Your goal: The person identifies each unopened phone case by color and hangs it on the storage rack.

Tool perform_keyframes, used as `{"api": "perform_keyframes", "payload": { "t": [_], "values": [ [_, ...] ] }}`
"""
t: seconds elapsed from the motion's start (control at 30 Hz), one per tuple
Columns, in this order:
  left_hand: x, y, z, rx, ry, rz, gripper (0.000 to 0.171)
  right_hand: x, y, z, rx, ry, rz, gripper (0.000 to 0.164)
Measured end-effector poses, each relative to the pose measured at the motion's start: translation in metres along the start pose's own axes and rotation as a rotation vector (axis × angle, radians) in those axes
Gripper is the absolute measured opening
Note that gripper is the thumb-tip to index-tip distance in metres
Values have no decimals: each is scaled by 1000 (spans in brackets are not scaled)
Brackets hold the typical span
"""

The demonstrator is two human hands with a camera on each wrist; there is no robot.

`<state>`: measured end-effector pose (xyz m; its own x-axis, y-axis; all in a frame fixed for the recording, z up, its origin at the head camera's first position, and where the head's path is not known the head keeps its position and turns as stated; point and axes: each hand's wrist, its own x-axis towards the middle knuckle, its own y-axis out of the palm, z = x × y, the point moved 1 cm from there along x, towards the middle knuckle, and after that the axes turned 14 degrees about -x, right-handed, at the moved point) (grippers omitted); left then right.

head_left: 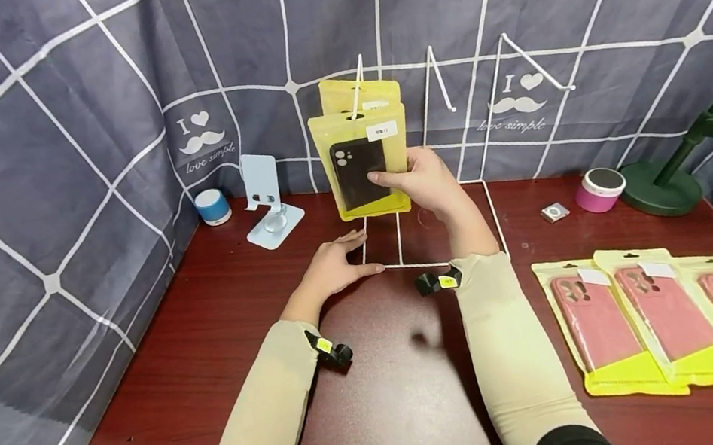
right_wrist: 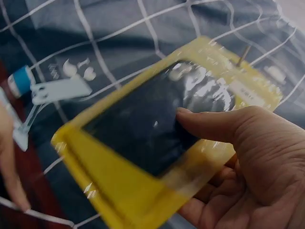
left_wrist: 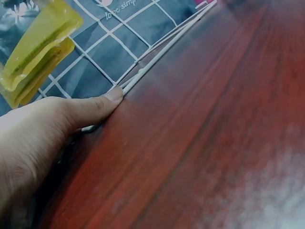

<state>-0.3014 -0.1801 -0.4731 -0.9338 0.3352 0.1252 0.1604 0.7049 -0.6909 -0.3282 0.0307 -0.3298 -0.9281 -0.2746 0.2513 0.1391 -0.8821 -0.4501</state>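
My right hand [head_left: 427, 180] grips a yellow-edged bag with a black phone case [head_left: 359, 172] inside, its thumb across the clear front and the fingers behind. The bag hangs upright in the head view, its top hole at the tip of the left hook [head_left: 356, 89] of a white wire rack [head_left: 498, 218]. Behind it, a second yellow bag [head_left: 359, 85] is on the same hook, mostly hidden. My left hand [head_left: 331, 265] rests at the rack's front left base corner, fingers extended; in the left wrist view the thumb [left_wrist: 102, 106] touches the base wire.
Two more hooks [head_left: 439, 78] stand to the right. Three bagged pink phone cases [head_left: 666, 308] lie overlapping at the table's right. Behind them are a pink speaker [head_left: 600, 190], a small silver device [head_left: 555, 212] and a green stand [head_left: 659, 187]. A light-blue phone stand [head_left: 262, 186] and blue speaker [head_left: 213, 207] are back left.
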Motion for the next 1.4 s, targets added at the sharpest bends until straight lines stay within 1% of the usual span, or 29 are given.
{"api": "perform_keyframes", "payload": {
  "t": [0.07, 0.17, 0.3, 0.4, 0.6, 1.07, 1.2, 1.33, 1.4],
  "values": [
    [0, 0, 0, -8, -4, -3, 91, 3, 2, -9, -35, 4, -8, 27],
    [0, 1, 1, -12, -7, -10, 90, 6, 4, -18, -96, 22, -57, 29],
    [1, 1, 2, -14, 3, -24, 89, 7, 5, -21, -179, 40, -158, 34],
    [1, 1, 2, -20, 6, -32, 90, 7, 5, -19, -213, 53, -189, 36],
    [1, 0, 1, -14, 10, -26, 91, 7, 6, -20, -203, 66, -164, 33],
    [0, 1, -1, -3, -12, -22, 91, 7, 1, -22, -243, 43, -139, 28],
    [1, 1, 0, 1, -14, -22, 93, 7, -3, -20, -229, 30, -129, 29],
    [1, 1, 1, -6, -8, -25, 93, 7, -9, -19, -251, 13, -126, 32],
    [0, 1, 1, -9, -3, -27, 93, 5, -12, -17, -267, 14, -140, 32]
  ]
}}
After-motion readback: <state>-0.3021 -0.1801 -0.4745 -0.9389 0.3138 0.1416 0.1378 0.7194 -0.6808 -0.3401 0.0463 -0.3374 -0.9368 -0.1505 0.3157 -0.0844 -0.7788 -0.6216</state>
